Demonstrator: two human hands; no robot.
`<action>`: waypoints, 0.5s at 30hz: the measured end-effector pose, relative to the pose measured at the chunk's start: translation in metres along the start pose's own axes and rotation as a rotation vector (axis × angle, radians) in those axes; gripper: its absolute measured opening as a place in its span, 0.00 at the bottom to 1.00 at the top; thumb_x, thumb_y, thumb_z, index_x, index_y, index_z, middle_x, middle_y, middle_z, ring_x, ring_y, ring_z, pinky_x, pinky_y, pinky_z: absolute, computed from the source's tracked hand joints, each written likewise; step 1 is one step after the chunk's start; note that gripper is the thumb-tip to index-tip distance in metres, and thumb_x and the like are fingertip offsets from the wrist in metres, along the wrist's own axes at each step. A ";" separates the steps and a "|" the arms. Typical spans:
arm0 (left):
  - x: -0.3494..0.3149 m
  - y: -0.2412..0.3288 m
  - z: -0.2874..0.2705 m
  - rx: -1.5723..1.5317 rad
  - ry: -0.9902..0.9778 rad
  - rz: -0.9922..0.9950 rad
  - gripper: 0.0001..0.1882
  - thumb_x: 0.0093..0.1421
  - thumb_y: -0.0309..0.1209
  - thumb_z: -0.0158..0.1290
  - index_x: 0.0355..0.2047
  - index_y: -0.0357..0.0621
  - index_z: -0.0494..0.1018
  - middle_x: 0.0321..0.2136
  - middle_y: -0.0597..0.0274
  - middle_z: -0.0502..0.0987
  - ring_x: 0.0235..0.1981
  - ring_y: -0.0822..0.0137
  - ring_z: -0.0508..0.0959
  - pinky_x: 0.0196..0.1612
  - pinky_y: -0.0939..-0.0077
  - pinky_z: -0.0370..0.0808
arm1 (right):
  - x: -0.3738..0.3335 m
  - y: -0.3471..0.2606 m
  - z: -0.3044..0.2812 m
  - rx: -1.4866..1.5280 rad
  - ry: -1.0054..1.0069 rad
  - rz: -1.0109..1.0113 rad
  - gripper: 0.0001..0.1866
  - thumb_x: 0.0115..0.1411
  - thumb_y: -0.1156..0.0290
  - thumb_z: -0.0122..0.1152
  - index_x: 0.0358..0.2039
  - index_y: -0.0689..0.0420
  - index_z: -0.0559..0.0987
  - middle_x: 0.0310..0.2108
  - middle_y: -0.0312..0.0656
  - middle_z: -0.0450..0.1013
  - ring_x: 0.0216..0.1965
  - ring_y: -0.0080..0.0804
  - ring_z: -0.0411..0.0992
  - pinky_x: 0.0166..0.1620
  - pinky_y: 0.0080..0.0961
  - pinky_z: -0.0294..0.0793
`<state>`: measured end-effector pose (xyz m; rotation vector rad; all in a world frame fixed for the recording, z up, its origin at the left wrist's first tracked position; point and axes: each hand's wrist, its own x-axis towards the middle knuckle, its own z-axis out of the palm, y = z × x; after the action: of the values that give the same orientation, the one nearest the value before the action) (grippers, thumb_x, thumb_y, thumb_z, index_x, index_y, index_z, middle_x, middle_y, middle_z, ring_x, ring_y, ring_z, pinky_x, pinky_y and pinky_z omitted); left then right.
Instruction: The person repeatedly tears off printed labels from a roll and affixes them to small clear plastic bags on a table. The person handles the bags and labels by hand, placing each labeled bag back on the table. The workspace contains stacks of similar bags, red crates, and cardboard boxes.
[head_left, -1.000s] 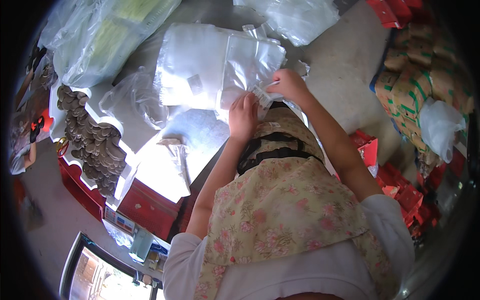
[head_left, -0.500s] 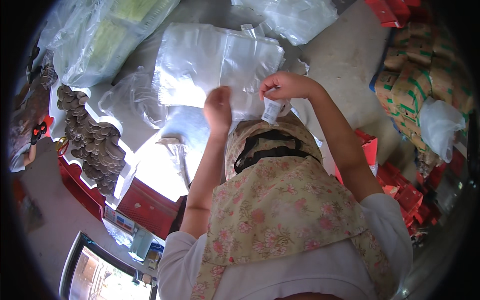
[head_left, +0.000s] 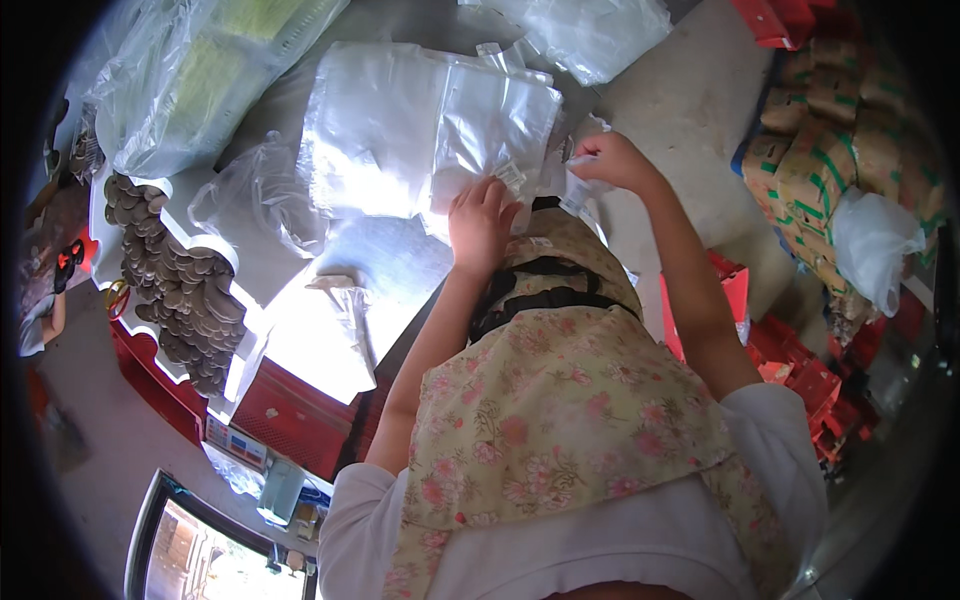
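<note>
A stack of clear plastic bags (head_left: 375,130) lies flat in front of me. My left hand (head_left: 480,228) rests on the right part of its near edge, with fingers stretched out over the plastic. Just beyond those fingertips a small printed label (head_left: 512,176) shows on the bag. Off to the right of the stack, my right hand (head_left: 612,160) is raised and pinches a strip of white labels (head_left: 577,190), which hangs below the fingers. The strip's lower end is partly blurred against the floor and my apron.
Grey-brown, rounded overlapping pieces (head_left: 180,285) fill a white scalloped tray at left, above a red crate (head_left: 290,415). Crumpled clear plastic (head_left: 265,195) lies beside the bags. Taped brown packages (head_left: 820,170) and red boxes (head_left: 800,375) stand at right. Another person's arm (head_left: 55,318) shows far left.
My left hand has moved right and come down onto the bags, its fingers straightening. My right hand has drawn away to the right with the label strip.
</note>
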<state>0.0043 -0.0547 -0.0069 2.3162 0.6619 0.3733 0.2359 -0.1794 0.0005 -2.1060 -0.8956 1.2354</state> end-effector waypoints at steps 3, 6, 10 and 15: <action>0.004 -0.009 0.004 -0.057 0.078 0.041 0.05 0.54 0.28 0.56 0.27 0.41 0.72 0.31 0.57 0.79 0.33 0.52 0.77 0.39 0.61 0.72 | -0.022 -0.030 -0.025 0.125 -0.200 -0.016 0.10 0.48 0.70 0.65 0.31 0.58 0.79 0.28 0.34 0.75 0.32 0.24 0.72 0.38 0.25 0.72; 0.007 -0.011 -0.002 -0.274 0.145 -0.133 0.04 0.55 0.27 0.56 0.26 0.39 0.74 0.31 0.56 0.79 0.32 0.53 0.78 0.37 0.66 0.74 | -0.021 -0.048 -0.021 0.200 -0.322 -0.188 0.09 0.51 0.73 0.62 0.35 0.57 0.79 0.32 0.33 0.75 0.34 0.22 0.71 0.39 0.23 0.71; 0.021 -0.024 -0.042 -0.416 0.394 -0.528 0.08 0.61 0.29 0.54 0.32 0.35 0.76 0.30 0.57 0.80 0.28 0.70 0.76 0.32 0.74 0.73 | 0.001 -0.071 0.013 0.232 -0.396 -0.231 0.09 0.51 0.72 0.62 0.35 0.57 0.79 0.30 0.34 0.76 0.33 0.23 0.73 0.40 0.24 0.72; 0.032 0.012 -0.080 0.234 0.765 0.077 0.11 0.55 0.19 0.52 0.40 0.35 0.70 0.37 0.52 0.74 0.43 0.53 0.72 0.48 0.60 0.66 | 0.039 -0.044 0.079 0.110 0.122 -0.222 0.11 0.49 0.69 0.66 0.33 0.57 0.80 0.30 0.43 0.77 0.33 0.35 0.76 0.38 0.30 0.74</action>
<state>0.0003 -0.0009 0.0616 2.3916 1.0135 1.3133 0.1673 -0.1122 -0.0234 -1.9154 -0.9549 1.0090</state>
